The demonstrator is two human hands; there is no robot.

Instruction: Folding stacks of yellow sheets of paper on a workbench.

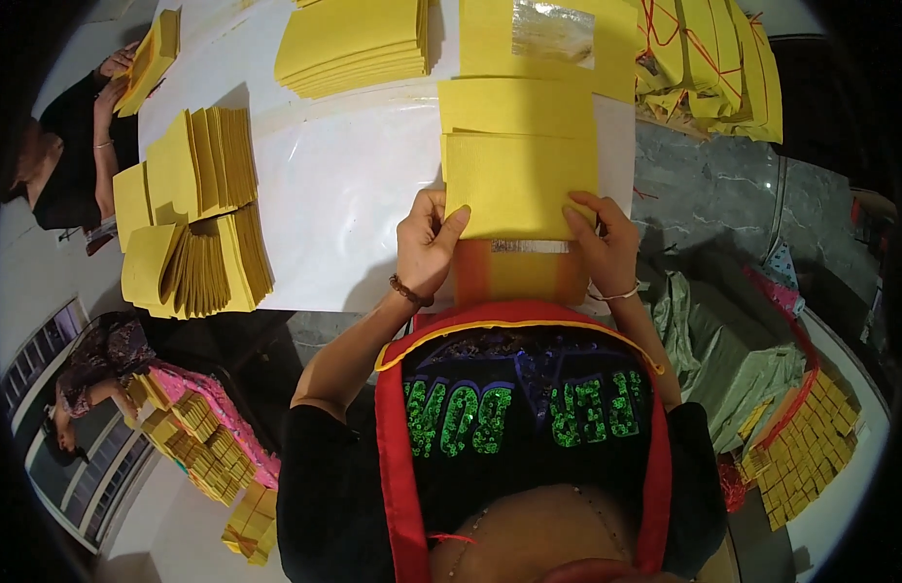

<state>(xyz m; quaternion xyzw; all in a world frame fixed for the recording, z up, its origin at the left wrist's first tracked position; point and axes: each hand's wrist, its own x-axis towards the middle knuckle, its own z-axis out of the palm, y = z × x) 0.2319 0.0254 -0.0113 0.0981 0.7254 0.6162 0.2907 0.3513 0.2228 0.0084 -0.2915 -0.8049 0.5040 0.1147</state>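
In front of me lies a yellow paper sheet (519, 185), its near edge folded over toward the far side or lying as a top layer; I cannot tell which. My left hand (430, 238) pinches its near left corner between thumb and fingers. At the near right corner, my right hand (604, 243) grips the same sheet, thumb on top. Under that edge, an orange-tinted paper (519, 277) with a silver strip (531, 247) reaches toward my body. Further yellow sheets (514, 102) overlap beyond, and one bears a silver foil square (554, 34).
Folded yellow paper stacks stand on the white table (325, 194): a fanned pile (193, 253) at left and a flat pile (354, 44) at the back. Tied yellow bundles (713, 68) lie back right. Green sacking (733, 360) is by my right arm. Another person's hands (116, 73) hold yellow paper far left.
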